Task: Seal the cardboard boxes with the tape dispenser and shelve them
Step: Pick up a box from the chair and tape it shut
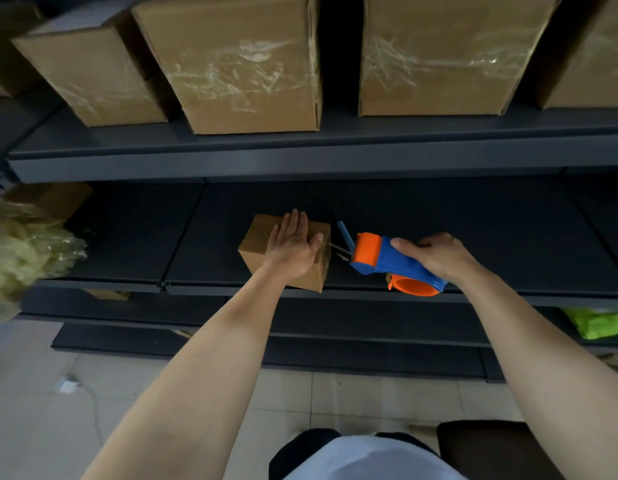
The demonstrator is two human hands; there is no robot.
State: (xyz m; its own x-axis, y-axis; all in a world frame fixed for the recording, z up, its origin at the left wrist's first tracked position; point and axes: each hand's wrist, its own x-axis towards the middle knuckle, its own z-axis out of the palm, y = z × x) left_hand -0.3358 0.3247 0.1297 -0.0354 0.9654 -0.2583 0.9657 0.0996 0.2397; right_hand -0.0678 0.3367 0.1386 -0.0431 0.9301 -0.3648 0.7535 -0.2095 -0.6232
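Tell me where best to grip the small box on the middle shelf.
Likely span the small box from above and in front, thumb on the near face, fingers over the far edge; it is narrow enough, and the tape dispenser crowds its right end.

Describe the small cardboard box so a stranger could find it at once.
On the dark shelving, look at the middle shelf below the row of large taped boxes. The small box stands near its front edge, under the flat left hand, beside the blue and orange tape dispenser. It is far smaller than the boxes above.
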